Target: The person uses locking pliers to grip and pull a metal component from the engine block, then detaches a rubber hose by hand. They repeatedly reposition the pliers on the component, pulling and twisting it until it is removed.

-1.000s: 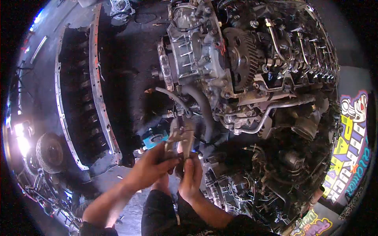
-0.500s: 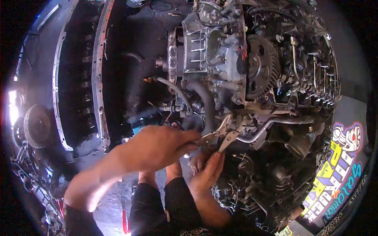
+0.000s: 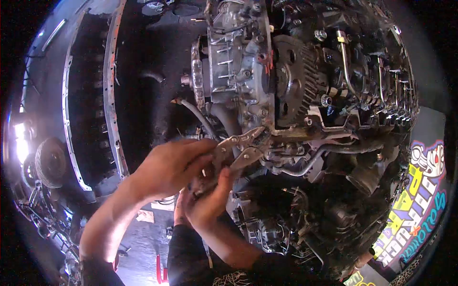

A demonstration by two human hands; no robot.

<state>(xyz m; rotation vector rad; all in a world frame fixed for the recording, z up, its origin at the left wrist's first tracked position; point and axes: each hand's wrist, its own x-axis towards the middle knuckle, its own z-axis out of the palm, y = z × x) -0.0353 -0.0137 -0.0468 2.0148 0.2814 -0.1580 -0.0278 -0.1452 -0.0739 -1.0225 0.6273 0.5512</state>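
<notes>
A pair of locking pliers (image 3: 234,144) is held in both my hands in front of the engine. My left hand (image 3: 174,164) comes from the lower left and wraps the upper handle. My right hand (image 3: 210,195) grips from below, thumb up against the lower handle. The plier jaws are spread apart and point to the upper right, with their tips overlapping the engine's lower edge. A thick black hose (image 3: 226,121) runs just behind the pliers. Part of the handles is hidden by my fingers.
The engine (image 3: 238,62) stands at the top, with a large toothed gear (image 3: 288,78) exposed. A metal pipe (image 3: 324,152) bends along its underside. A long perforated metal rail (image 3: 112,95) runs at the left. A painted sign (image 3: 408,205) is at the right.
The pliers and both hands have moved left and slightly up in the view. My hands have come closer together on the handles. The whole scene has shifted a little to the left.
</notes>
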